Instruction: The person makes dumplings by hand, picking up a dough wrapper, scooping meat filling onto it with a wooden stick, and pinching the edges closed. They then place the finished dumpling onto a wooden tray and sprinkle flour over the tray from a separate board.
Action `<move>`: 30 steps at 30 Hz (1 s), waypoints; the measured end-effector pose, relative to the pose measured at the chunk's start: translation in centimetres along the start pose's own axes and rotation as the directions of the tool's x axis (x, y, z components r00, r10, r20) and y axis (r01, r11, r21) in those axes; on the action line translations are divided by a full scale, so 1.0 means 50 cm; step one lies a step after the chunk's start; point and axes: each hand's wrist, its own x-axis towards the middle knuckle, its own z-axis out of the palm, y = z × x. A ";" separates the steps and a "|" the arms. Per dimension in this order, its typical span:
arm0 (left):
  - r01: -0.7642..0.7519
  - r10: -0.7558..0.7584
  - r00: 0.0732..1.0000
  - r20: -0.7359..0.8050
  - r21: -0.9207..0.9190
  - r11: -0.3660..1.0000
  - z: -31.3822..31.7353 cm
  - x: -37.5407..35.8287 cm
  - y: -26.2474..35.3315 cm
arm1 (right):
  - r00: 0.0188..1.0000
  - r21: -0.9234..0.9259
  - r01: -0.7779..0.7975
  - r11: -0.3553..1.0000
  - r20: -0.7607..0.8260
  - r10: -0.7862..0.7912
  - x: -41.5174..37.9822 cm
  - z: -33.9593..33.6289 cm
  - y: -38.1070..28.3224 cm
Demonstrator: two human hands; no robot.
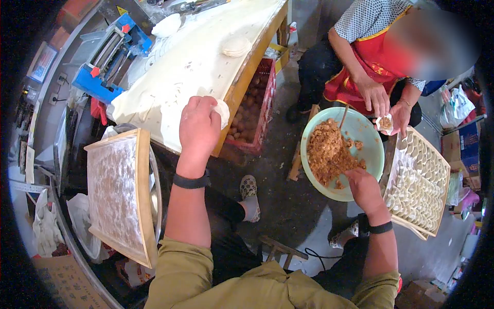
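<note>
My left hand (198, 121) is closed on a round dumpling wrapper (222, 112) near the edge of the floured table (180, 72). To the right, my right hand (366, 189) reaches over the near rim of a pale green bowl (374, 167), fingers curled at the edge of the brown minced filling (328, 149). What those fingers hold is hidden. A thin stick-like handle (344, 117) stands in the filling at the bowl's far side. Across from me, a person's hands (375, 95) hold an open wrapper with filling (384, 123).
Rows of folded dumplings fill a wooden tray (418, 190) right of the bowl. A stack of wrappers (237, 46) lies on the table. A floured wooden-framed board (116, 190) stands at left, below a blue rolling machine (108, 62). A red crate (262, 110) sits under the table.
</note>
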 end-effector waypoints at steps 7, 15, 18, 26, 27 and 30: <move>-0.044 0.048 0.998 0.040 -0.085 0.995 0.001 0.002 -0.003 | 0.999 0.019 0.045 0.999 -0.008 -0.045 0.003 -0.005 -0.003; -0.071 0.073 0.996 0.043 -0.057 0.996 0.001 0.005 -0.001 | 1.000 0.018 0.019 1.000 0.021 -0.020 0.006 -0.008 -0.007; -0.087 0.087 0.996 0.005 -0.024 0.996 0.000 0.006 -0.003 | 0.994 0.055 0.068 0.996 -0.092 -0.062 0.005 0.004 0.000; -0.050 0.049 0.998 -0.026 -0.033 0.998 -0.012 0.002 0.004 | 0.996 0.017 0.052 0.998 -0.072 -0.051 0.005 0.010 0.008; -0.030 0.029 0.999 -0.012 -0.014 0.999 -0.015 0.002 0.007 | 0.996 0.010 0.052 0.999 -0.072 -0.052 0.005 0.012 0.009; -0.154 0.148 0.987 -0.061 -0.101 0.983 -0.011 0.005 -0.005 | 0.999 0.038 0.043 0.998 -0.018 -0.043 0.004 0.004 0.002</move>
